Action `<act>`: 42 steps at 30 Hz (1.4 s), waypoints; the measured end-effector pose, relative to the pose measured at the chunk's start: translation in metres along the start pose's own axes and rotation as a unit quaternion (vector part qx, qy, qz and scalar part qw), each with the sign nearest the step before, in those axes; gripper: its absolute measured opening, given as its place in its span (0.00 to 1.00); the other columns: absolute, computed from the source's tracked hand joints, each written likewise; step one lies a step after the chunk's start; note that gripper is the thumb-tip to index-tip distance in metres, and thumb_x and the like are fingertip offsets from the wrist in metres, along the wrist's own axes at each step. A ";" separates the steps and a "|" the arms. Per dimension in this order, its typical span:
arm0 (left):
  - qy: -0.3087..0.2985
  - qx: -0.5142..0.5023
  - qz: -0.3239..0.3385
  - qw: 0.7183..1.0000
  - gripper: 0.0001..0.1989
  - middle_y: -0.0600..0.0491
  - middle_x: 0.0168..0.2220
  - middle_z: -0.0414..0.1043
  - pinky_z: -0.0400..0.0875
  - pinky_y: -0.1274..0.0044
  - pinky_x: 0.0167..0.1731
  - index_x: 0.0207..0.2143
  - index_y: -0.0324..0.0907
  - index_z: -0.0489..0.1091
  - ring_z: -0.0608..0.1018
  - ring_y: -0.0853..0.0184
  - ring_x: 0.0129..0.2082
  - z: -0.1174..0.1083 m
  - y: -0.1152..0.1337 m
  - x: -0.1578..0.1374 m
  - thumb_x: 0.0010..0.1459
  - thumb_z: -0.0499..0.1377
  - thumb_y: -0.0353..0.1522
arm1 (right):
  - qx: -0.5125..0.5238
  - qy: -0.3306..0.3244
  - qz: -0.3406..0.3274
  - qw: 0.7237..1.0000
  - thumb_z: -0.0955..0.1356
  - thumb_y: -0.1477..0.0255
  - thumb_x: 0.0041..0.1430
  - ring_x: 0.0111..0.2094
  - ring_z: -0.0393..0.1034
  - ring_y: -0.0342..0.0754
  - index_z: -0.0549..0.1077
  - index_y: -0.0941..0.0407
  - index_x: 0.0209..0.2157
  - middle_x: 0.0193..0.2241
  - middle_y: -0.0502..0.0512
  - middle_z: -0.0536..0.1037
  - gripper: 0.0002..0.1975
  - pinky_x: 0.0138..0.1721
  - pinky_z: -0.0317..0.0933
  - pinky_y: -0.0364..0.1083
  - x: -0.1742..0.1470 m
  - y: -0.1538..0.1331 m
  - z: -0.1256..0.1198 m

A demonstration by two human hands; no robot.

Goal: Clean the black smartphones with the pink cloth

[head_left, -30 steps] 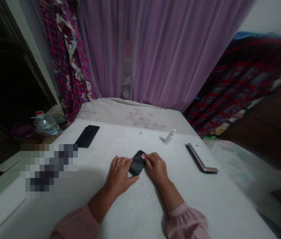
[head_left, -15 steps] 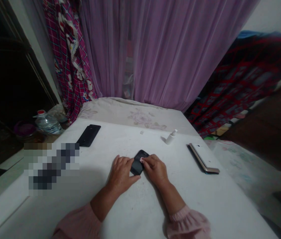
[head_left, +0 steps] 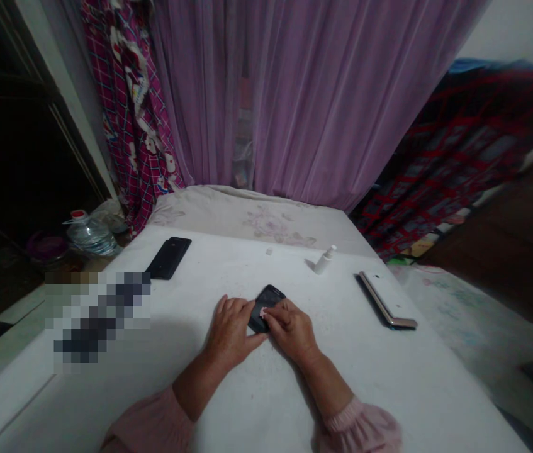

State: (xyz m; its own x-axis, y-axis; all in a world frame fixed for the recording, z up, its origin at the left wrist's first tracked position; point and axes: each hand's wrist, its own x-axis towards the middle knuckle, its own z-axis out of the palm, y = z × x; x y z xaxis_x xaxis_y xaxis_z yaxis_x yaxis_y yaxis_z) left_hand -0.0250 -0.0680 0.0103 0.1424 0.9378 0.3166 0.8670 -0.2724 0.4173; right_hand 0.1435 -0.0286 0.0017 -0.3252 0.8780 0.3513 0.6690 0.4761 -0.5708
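Note:
A black smartphone (head_left: 272,294) lies tilted on the white tabletop in front of me. My left hand (head_left: 233,327) steadies it from the left, fingers at its upper left edge and thumb by its lower end. In a pinch, my right hand (head_left: 292,327) holds a small crumpled pale pink wad (head_left: 263,312), tissue or cloth, pressed against the phone's dark face. The fingers cover the phone's right side. Beyond it stands a small white spray bottle (head_left: 323,262), upright.
Dark phones (head_left: 170,257) lie at the left, beside a pixelated patch. On the right, a white phone (head_left: 386,294) rests on a darker one. A small whitish square (head_left: 269,251) lies farther back. Purple curtains (head_left: 313,100) hang behind the table (head_left: 257,402); a water bottle (head_left: 90,234) stands left of it.
My right hand has slid the pink wad a little left and down across the phone's face. The left hand and the phone have stayed nearly still.

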 end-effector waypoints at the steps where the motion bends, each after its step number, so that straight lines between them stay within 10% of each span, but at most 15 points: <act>1: 0.001 -0.003 0.001 1.000 0.23 0.51 0.41 0.71 0.55 0.58 0.58 0.48 0.47 0.67 0.72 0.56 0.46 -0.001 0.000 0.000 0.49 0.66 0.40 | -0.009 0.009 0.012 1.000 0.65 0.65 0.61 0.28 0.70 0.42 0.80 0.50 0.34 0.28 0.51 0.74 0.11 0.29 0.60 0.40 0.003 0.003 0.000; 6: -0.006 -0.011 -0.005 1.000 0.25 0.51 0.42 0.72 0.55 0.56 0.58 0.48 0.46 0.68 0.72 0.55 0.46 -0.004 0.002 0.001 0.47 0.67 0.38 | -0.052 0.059 0.085 0.993 0.65 0.64 0.61 0.28 0.71 0.43 0.80 0.51 0.34 0.28 0.51 0.75 0.12 0.27 0.58 0.40 0.020 0.018 -0.002; 14: -0.006 -0.017 -0.005 1.000 0.25 0.51 0.41 0.72 0.54 0.56 0.59 0.48 0.46 0.67 0.72 0.56 0.46 -0.002 0.002 0.001 0.47 0.67 0.35 | -0.021 0.003 -0.020 1.000 0.64 0.67 0.61 0.28 0.70 0.42 0.80 0.50 0.33 0.27 0.51 0.74 0.12 0.30 0.60 0.40 0.005 -0.002 0.003; 22: -0.003 -0.021 -0.009 1.000 0.26 0.51 0.43 0.72 0.54 0.56 0.59 0.50 0.45 0.67 0.73 0.56 0.46 -0.001 0.002 0.001 0.46 0.66 0.35 | -0.080 0.054 0.064 0.993 0.63 0.65 0.63 0.31 0.71 0.44 0.80 0.51 0.34 0.29 0.51 0.75 0.13 0.29 0.58 0.41 0.022 0.014 0.000; 42: -0.012 -0.006 -0.021 1.000 0.26 0.49 0.44 0.72 0.53 0.56 0.60 0.50 0.43 0.67 0.72 0.55 0.48 0.001 0.004 0.002 0.47 0.65 0.35 | -0.117 0.063 0.003 0.991 0.63 0.65 0.63 0.31 0.69 0.45 0.80 0.50 0.33 0.28 0.52 0.74 0.13 0.29 0.55 0.42 0.015 0.010 0.009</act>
State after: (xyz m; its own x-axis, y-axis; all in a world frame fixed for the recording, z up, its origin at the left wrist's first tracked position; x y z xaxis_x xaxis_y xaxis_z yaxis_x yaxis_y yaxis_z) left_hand -0.0204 -0.0674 0.0112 0.1173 0.9536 0.2773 0.8664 -0.2348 0.4408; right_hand 0.1395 -0.0104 -0.0055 -0.2444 0.8605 0.4470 0.8124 0.4334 -0.3901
